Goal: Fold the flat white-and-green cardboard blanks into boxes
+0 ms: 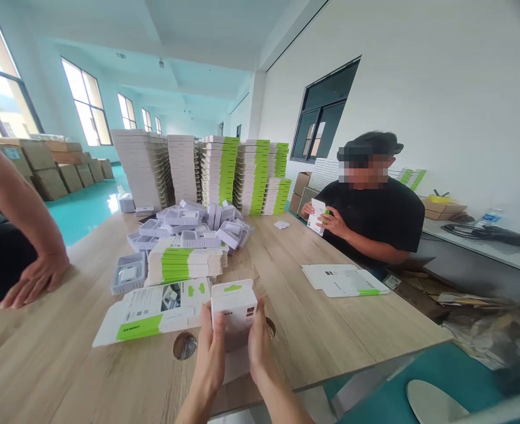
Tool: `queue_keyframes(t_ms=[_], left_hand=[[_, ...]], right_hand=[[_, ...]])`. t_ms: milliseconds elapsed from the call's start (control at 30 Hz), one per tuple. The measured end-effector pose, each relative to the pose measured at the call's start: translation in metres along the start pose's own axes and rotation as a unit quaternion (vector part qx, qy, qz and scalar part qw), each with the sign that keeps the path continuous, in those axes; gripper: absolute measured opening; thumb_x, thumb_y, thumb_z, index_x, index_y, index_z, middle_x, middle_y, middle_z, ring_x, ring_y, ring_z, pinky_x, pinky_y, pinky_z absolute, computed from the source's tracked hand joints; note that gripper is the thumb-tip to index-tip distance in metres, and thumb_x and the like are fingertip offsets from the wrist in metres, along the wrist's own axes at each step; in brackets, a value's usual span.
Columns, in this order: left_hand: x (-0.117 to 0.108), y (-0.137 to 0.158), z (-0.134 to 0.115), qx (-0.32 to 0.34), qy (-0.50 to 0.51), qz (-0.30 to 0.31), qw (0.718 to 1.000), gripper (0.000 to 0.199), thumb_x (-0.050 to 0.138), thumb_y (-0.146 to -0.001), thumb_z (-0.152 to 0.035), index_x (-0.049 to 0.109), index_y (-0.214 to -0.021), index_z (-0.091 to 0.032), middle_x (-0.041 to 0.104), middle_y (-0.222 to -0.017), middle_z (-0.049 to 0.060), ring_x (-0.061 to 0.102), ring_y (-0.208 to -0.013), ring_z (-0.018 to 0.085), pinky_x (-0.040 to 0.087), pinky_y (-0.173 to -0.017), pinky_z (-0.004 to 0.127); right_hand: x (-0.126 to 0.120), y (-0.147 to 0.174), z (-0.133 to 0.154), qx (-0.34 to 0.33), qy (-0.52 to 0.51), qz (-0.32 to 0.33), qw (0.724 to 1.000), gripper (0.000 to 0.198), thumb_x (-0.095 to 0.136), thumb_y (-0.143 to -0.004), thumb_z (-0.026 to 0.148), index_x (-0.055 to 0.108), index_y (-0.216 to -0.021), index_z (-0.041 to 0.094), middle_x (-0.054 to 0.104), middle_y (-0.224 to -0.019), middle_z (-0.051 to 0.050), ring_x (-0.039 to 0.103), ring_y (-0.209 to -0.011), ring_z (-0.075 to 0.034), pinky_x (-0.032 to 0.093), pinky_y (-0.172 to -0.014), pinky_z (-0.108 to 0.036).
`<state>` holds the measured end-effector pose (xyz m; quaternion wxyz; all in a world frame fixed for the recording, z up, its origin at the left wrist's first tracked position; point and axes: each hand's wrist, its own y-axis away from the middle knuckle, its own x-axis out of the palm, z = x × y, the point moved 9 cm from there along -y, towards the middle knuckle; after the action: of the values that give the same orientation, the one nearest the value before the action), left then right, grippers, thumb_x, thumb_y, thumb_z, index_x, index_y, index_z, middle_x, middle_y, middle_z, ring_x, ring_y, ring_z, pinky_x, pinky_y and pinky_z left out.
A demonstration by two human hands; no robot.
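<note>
Between my two hands I hold a small white box (235, 309) with a green hang tab at its top, just above the table's near edge. My left hand (212, 341) presses its left side and my right hand (260, 341) its right side. Beyond it lie flat unfolded cartons (140, 327), white with a green band. Behind these a pile of folded cartons (175, 265) supports part of a heap of pale lilac plastic trays (200, 238). One tray (128, 272) with a white item inside sits at the left of the pile.
Tall stacks of white and green boxes (219, 171) line the table's far side. At right a co-worker (370, 212) holds another white carton, with flat cartons (343, 280) nearby. Another person's hand (39, 280) rests at left. The wooden table (295, 330) has round holes near my hands.
</note>
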<state>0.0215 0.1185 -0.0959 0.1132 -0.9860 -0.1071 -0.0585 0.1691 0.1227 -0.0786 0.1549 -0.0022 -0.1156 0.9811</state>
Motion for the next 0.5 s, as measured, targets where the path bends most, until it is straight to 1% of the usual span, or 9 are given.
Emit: queue_keyframes(t_ms=[67, 100, 133, 200, 267, 333, 400, 467, 500], left_hand=[[0.001, 0.005, 0.007, -0.028, 0.0, 0.041, 0.999, 0.064, 0.064, -0.084, -0.071, 0.067, -0.121, -0.019, 0.075, -0.125, 0.016, 0.066, -0.125, 0.035, 0.049, -0.107, 0.046], [0.0, 0.005, 0.009, -0.04, 0.0, 0.046, 0.998, 0.066, 0.069, -0.08, -0.072, 0.068, -0.118, -0.018, 0.077, -0.122, 0.017, 0.067, -0.122, 0.036, 0.05, -0.106, 0.046], [-0.003, 0.004, 0.009, -0.047, -0.001, 0.034, 0.998, 0.067, 0.07, -0.077, -0.073, 0.069, -0.114, -0.017, 0.077, -0.119, 0.018, 0.068, -0.12, 0.037, 0.051, -0.105, 0.047], [-0.013, 0.0, 0.006, -0.053, -0.008, -0.014, 0.998, 0.068, 0.068, -0.077, -0.075, 0.068, -0.11, -0.015, 0.077, -0.117, 0.02, 0.069, -0.116, 0.039, 0.05, -0.104, 0.05], [-0.019, -0.004, 0.002, -0.06, -0.014, -0.054, 0.997, 0.067, 0.067, -0.079, -0.073, 0.067, -0.11, -0.014, 0.077, -0.117, 0.023, 0.069, -0.114, 0.041, 0.05, -0.102, 0.053], [-0.02, -0.006, 0.0, -0.065, -0.017, -0.069, 0.995, 0.063, 0.067, -0.08, -0.071, 0.066, -0.109, -0.014, 0.076, -0.117, 0.023, 0.069, -0.115, 0.041, 0.05, -0.101, 0.053], [-0.014, -0.002, -0.001, -0.062, -0.015, -0.055, 0.996, 0.057, 0.068, -0.079, -0.069, 0.066, -0.103, -0.017, 0.078, -0.115, 0.02, 0.069, -0.116, 0.039, 0.052, -0.099, 0.049], [-0.006, 0.008, 0.001, -0.06, -0.015, -0.033, 0.998, 0.052, 0.073, -0.075, -0.067, 0.065, -0.097, -0.021, 0.08, -0.106, 0.017, 0.073, -0.108, 0.036, 0.056, -0.092, 0.043], [-0.002, 0.013, 0.003, -0.064, -0.02, -0.022, 0.998, 0.05, 0.074, -0.075, -0.066, 0.064, -0.096, -0.021, 0.081, -0.102, 0.017, 0.075, -0.103, 0.035, 0.058, -0.087, 0.041]], right_hand=[[0.0, 0.011, -0.008, 0.022, -0.014, 0.023, 0.999, 0.078, 0.022, -0.097, 0.078, 0.075, -0.107, 0.022, 0.08, -0.102, -0.014, 0.075, -0.101, -0.03, 0.06, -0.085, -0.039], [0.002, 0.017, -0.01, 0.024, -0.017, 0.036, 0.999, 0.077, 0.023, -0.097, 0.078, 0.073, -0.113, 0.022, 0.079, -0.111, -0.014, 0.075, -0.105, -0.029, 0.059, -0.089, -0.039], [0.004, 0.022, -0.011, 0.022, -0.015, 0.049, 0.998, 0.073, 0.028, -0.097, 0.077, 0.07, -0.12, 0.022, 0.077, -0.12, -0.014, 0.074, -0.11, -0.028, 0.059, -0.093, -0.038], [0.009, 0.032, -0.011, 0.003, 0.01, 0.074, 0.997, 0.061, 0.044, -0.097, 0.071, 0.065, -0.128, 0.023, 0.073, -0.131, -0.013, 0.071, -0.119, -0.027, 0.057, -0.098, -0.035], [0.012, 0.038, -0.014, -0.015, 0.049, 0.083, 0.995, 0.053, 0.051, -0.097, 0.065, 0.065, -0.128, 0.025, 0.075, -0.129, -0.012, 0.071, -0.119, -0.026, 0.057, -0.098, -0.033], [0.01, 0.038, -0.019, -0.02, 0.079, 0.077, 0.994, 0.054, 0.049, -0.097, 0.068, 0.067, -0.123, 0.024, 0.078, -0.121, -0.012, 0.074, -0.113, -0.026, 0.059, -0.094, -0.032], [0.0, 0.034, -0.022, -0.017, 0.107, 0.039, 0.993, 0.063, 0.045, -0.093, 0.076, 0.069, -0.115, 0.023, 0.08, -0.115, -0.014, 0.077, -0.107, -0.029, 0.062, -0.087, -0.034], [-0.011, 0.031, -0.023, -0.012, 0.141, -0.003, 0.99, 0.072, 0.041, -0.087, 0.085, 0.07, -0.106, 0.023, 0.08, -0.11, -0.017, 0.078, -0.101, -0.033, 0.064, -0.081, -0.039], [-0.017, 0.031, -0.022, -0.008, 0.156, -0.02, 0.987, 0.074, 0.039, -0.085, 0.088, 0.07, -0.102, 0.023, 0.081, -0.108, -0.018, 0.078, -0.098, -0.034, 0.064, -0.079, -0.041]])
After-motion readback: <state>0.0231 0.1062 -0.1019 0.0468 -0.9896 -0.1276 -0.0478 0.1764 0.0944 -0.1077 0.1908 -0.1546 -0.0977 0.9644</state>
